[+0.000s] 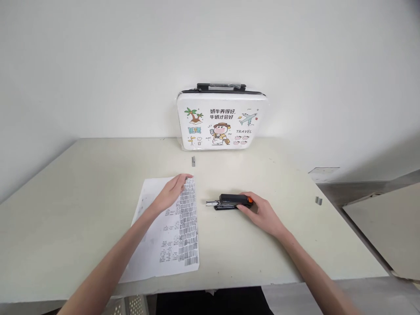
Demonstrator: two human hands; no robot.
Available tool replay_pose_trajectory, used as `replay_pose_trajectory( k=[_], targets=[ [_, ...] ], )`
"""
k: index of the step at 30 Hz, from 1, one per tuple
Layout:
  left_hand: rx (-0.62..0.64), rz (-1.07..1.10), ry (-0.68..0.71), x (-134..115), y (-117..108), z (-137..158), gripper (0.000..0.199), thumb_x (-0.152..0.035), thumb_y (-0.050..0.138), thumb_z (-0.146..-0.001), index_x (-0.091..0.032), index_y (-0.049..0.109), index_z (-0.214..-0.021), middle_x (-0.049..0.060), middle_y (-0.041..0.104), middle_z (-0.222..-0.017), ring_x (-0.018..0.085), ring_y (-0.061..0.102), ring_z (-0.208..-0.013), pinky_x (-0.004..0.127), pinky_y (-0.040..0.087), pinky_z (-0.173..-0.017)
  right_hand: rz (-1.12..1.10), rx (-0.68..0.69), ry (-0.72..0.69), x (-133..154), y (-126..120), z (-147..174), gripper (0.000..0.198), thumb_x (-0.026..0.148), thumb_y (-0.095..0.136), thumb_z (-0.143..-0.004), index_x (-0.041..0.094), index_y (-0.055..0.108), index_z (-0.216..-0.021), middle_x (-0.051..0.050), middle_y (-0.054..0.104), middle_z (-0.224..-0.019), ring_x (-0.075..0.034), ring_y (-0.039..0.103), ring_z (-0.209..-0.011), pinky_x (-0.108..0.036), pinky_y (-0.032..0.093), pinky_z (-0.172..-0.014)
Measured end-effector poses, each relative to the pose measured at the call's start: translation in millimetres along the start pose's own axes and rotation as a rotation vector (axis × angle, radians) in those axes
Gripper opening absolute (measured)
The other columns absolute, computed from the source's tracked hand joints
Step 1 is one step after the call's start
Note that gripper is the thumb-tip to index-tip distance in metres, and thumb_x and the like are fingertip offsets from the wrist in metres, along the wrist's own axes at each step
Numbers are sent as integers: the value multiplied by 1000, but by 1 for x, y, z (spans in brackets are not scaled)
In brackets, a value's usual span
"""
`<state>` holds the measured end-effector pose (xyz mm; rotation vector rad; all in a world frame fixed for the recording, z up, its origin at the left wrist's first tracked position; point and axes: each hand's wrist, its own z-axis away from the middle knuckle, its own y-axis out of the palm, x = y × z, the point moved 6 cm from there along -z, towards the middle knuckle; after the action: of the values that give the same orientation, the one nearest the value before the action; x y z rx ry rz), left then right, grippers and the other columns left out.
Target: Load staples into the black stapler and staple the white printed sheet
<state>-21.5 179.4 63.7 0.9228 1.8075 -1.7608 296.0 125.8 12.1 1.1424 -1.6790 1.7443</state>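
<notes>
A printed sheet of paper [170, 245], with rows of barcodes down its right side, lies on the table in front of me; I cannot tell whether it is one sheet or more. My left hand [172, 191] has its fingers closed at the paper's top right corner. To the right of the paper is a black stapler [231, 199] with an orange part at its rear and a metal tray sticking out of its front. My right hand [262, 212] grips the stapler's rear end from the right, thumb on the near side.
A white cartoon-printed case [226, 122] with a black handle stands against the wall at the back of the table [65, 210]. A small grey strip of staples [193, 161] lies beyond the paper. More grey staples [318, 200] lie near the table's right edge.
</notes>
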Motion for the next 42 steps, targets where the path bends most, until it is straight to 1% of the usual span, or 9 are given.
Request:
replay_pose_trajectory(
  k=[3,7,11,15,24,30,34,37,42],
  targets=[
    [103,97,63,-16,19,15,52,-52,32,-109,-23,71,-128,4,69,-88,19,64,-78,31,54,-71,3,3,-5,-1,1,0,37,55,58,-98,27,63,-121,-8,73,-117,-26,67,-100,-42,57,-89],
    [80,93,218,-33,39,35,35,-47,51,-105,-30,75,-125,4,76,-110,21,70,-91,34,57,-82,16,-3,-15,-2,1,0,36,55,58,-98,27,63,-121,-7,73,-117,-25,68,-99,-41,58,-88],
    [13,31,324,-38,54,44,29,-46,58,-104,-32,77,-120,3,80,-110,24,73,-101,44,55,-97,12,-6,-23,-1,0,0,36,54,59,-98,27,63,-121,-7,73,-118,-26,68,-101,-41,58,-90],
    [11,-46,414,-39,64,45,29,-45,56,-106,-32,78,-119,2,81,-111,24,75,-97,46,55,-96,8,-2,-17,0,-1,-1,35,54,58,-98,27,63,-120,-8,73,-119,-26,68,-102,-41,57,-92],
    [54,-91,374,-40,68,42,26,-42,57,-105,-35,81,-113,-2,82,-109,24,78,-90,47,56,-95,12,-5,-26,2,-1,-1,35,54,57,-99,27,63,-121,-8,73,-118,-26,68,-102,-42,57,-92],
    [35,-89,338,-40,70,41,28,-44,55,-105,-36,82,-109,-3,82,-106,24,78,-87,47,58,-96,20,-8,-32,0,-1,-1,34,52,58,-99,28,63,-122,-7,73,-120,-26,69,-104,-41,57,-91],
    [5,-70,337,-37,71,43,25,-44,57,-105,-37,81,-109,-4,82,-107,23,78,-86,49,55,-100,20,-4,-36,1,-2,-1,31,50,58,-100,28,62,-121,-6,73,-117,-24,68,-101,-39,56,-90],
    [-31,-82,367,-37,70,47,22,-40,58,-105,-36,80,-109,-4,82,-107,22,78,-85,48,53,-103,21,-4,-36,2,-2,-1,31,51,58,-100,28,62,-120,-6,73,-116,-24,68,-100,-39,56,-90],
    [-99,-115,383,-38,64,51,17,-42,67,-100,-32,78,-108,-1,82,-108,24,76,-98,47,54,-97,17,-1,-29,0,-2,-1,33,53,57,-100,27,62,-120,-7,73,-117,-26,67,-100,-41,56,-90]
  ],
)
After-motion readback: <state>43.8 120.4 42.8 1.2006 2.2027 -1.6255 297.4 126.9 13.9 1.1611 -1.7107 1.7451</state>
